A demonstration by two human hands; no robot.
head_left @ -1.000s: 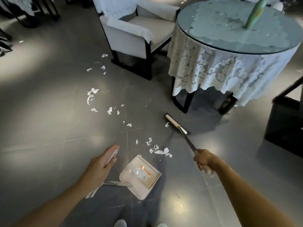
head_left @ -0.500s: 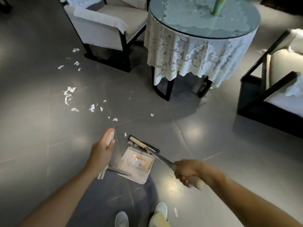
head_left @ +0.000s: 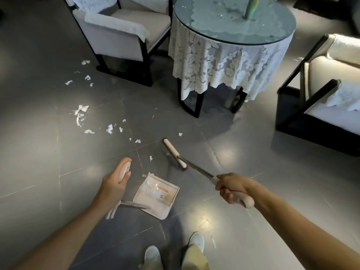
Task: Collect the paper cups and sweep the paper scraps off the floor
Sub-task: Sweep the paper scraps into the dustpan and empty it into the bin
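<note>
1. We see the broom (head_left: pixel 174 152) with its pale head flat on the floor (head_left: pixel 39 152). The head's long axis runs from far left to near right. The dark shaft leaves the head and slants back toward the lower right, into the right hand.
2. The dustpan (head_left: pixel 157 195) lies on the floor between the two hands, nearer the person than the broom head and apart from it. Its open edge faces away, toward the broom head. A thin grey shaft runs from its near side leftward to beneath the left hand.
3. The paper scraps (head_left: pixel 110 128) lie scattered on the floor, mostly to the left of the broom head and farther off. One small piece sits at the dustpan's far-left corner, and another lies near the far end of the broom head.
4. The right hand (head_left: pixel 231 187) has its fingers wrapped tight round the pale grip of the broom, whose rounded end sticks out behind the hand. The forearm reaches in from the lower right.
5. The left hand (head_left: pixel 115 187) has its fingers curled round the white top of the dustpan's handle. The forearm comes in from the lower left.
6. Beyond the broom we see a round worktop (head_left: pixel 276 26) draped with lace, an armchair (head_left: pixel 120 36) to its left, and the person's shoes (head_left: pixel 153 254) at the bottom edge.
</note>
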